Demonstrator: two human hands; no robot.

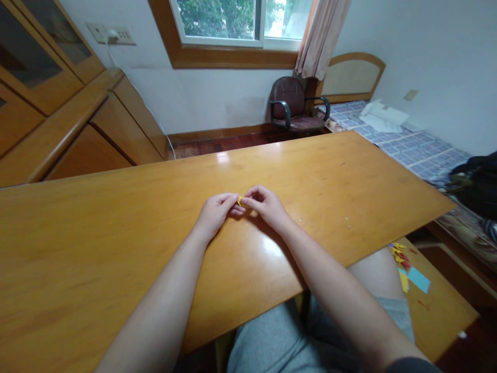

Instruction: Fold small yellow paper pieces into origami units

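Above the middle of the wooden table (pixel 128 233), both of my hands meet around a small yellow folded piece (pixel 240 201), which looks like paper. My left hand (pixel 217 211) pinches its left side between thumb and fingers. From the right, my right hand (pixel 266 206) grips the other side with thumb and forefinger. Fingers cover most of the piece, so its exact shape cannot be made out.
Beside my right leg, a lower wooden surface (pixel 442 311) carries several yellow and red folded pieces (pixel 399 255) and a light blue paper sheet (pixel 419 280). A brown armchair (pixel 289 101) stands beyond the table. To the right is a bed (pixel 415 150) with a black bag (pixel 479 181).
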